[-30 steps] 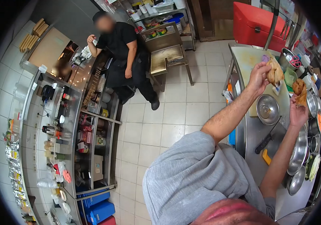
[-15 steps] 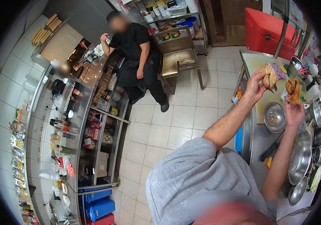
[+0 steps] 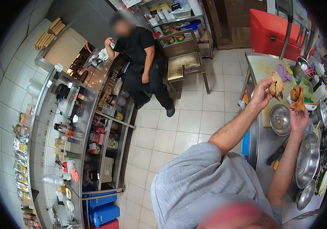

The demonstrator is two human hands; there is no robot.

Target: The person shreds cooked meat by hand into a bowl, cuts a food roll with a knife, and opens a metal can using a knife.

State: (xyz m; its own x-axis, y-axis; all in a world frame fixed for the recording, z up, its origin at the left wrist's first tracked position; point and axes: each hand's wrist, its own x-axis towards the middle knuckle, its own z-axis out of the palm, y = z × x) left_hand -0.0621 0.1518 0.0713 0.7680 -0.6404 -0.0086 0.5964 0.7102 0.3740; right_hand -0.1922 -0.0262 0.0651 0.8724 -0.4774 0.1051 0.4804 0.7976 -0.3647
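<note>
My left hand (image 3: 262, 93) pinches a pale-brown piece of cooked chicken (image 3: 276, 86) with a ragged lower edge. In my right hand (image 3: 299, 119) is a second, darker browned chicken piece (image 3: 297, 97), upright between the fingers. The two pieces are held apart, above the counter's cutting board (image 3: 263, 68). Just below them, a round metal bowl (image 3: 280, 121) stands at the board's near end, with small bits inside. A purple cloth (image 3: 284, 72) lies on the board beyond my left hand.
Metal bowls and a large perforated colander (image 3: 308, 158) line the right side, near a knife (image 3: 276, 154). A red cooler (image 3: 272, 32) stands behind the counter. Across the tiled floor, a person in black (image 3: 136, 57) sits beside a metal chair (image 3: 184, 66) and shelving (image 3: 100, 141).
Both hands have come slightly lower in the view, still holding the chicken pieces. The left piece is turned a little. The seated person's raised hand has shifted slightly.
</note>
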